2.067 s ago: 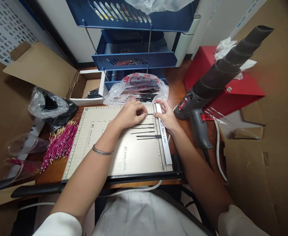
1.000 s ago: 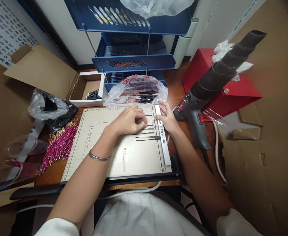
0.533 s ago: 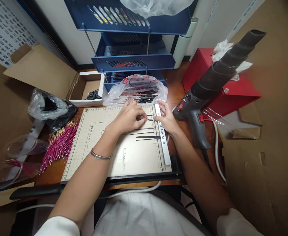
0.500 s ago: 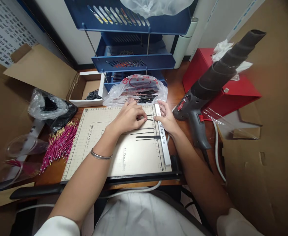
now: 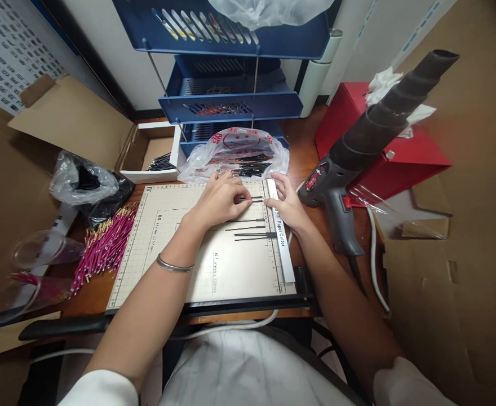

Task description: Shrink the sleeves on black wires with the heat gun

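My left hand is closed in a pinch on thin black wires near the top of the paper cutter board. Their right ends stick out past my fingertips toward the white strip printed "Paper Cutter". My right hand rests across the upper part of this strip, thumb and forefinger spread apart, the thumb tip close to the wire ends. Lower on the board, several more thin black wires lie side by side, some of their ends reaching the strip. The other fingers of my left hand are partly hidden.
A heat gun stands right of the cutter, before a red box. Magenta pieces with gold ends and clear cups are at left. Behind are a plastic bag, a white box and blue trays.
The wire ends at my left fingertips now lie closer together and slightly farther up the board. My left hand has shifted slightly; my right hand stays in place.
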`<state>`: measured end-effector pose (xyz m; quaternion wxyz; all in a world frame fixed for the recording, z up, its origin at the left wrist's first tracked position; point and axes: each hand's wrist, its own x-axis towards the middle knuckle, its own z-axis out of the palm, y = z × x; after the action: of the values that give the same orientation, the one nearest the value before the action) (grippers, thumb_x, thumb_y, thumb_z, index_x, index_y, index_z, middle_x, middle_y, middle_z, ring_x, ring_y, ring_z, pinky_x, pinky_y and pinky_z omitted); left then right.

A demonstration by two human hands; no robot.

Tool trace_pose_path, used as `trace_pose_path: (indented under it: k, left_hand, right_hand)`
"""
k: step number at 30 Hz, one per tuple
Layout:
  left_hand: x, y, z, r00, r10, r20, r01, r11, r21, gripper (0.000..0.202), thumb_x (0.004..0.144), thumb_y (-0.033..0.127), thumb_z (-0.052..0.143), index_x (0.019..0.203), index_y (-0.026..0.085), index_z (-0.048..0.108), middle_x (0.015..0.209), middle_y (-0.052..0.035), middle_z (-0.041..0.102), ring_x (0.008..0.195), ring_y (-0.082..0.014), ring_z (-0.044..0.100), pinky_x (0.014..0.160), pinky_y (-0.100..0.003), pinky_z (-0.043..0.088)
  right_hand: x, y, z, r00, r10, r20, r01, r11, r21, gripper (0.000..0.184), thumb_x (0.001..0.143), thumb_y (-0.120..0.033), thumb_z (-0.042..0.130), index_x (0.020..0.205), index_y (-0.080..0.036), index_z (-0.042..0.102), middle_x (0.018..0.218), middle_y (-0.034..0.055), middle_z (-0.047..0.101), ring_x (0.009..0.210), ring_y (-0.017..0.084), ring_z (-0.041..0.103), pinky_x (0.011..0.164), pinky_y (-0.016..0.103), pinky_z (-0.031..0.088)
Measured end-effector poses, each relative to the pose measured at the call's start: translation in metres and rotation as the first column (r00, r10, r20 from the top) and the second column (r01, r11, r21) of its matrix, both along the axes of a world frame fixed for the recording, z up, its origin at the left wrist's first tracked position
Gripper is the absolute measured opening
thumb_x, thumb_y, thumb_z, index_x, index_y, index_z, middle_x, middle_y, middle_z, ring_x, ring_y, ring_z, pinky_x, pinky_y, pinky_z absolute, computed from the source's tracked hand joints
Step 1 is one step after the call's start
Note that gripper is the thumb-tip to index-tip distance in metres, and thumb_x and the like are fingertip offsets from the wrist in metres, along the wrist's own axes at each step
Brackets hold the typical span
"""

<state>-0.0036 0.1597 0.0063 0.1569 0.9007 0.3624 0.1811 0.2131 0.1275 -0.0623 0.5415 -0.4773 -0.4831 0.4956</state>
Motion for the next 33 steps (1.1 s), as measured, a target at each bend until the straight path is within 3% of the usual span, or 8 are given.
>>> trace_pose_path:
  k: [23,33]
  left_hand:
    - [0.0038,-0.0021,0.0028,0.998,0.012,-0.062,-0.013,1.0,-0.008,0.019,0.1,0.03,0.066,0.094,0.022,0.082,0.094,-0.0064,0.076,0.106,-0.0308,0.059,0.095,-0.048,0.034]
    - [0.0039,-0.001,-0.0006,0.999,0.007,-0.042,-0.007,1.0,0.002,0.019,0.098,0.031,0.065,0.092,0.021,0.081,0.088,-0.0059,0.073,0.101,-0.0292,0.057,0.097,-0.048,0.035]
  right_hand:
    - [-0.0018,-0.0003,-0.0035,1.0,-0.006,0.029,0.005,1.0,0.026,0.075,0.064,-0.033,0.079,0.132,-0.031,0.047,0.149,0.0117,0.061,0.147,0.034,0.056,0.132,0.056,0.038]
    - [0.0002,0.0015,-0.0066,0.999,-0.01,0.03,0.009,1.0,0.02,0.078,0.063,-0.03,0.08,0.134,-0.029,0.049,0.151,0.0122,0.062,0.151,0.035,0.054,0.135,0.057,0.035]
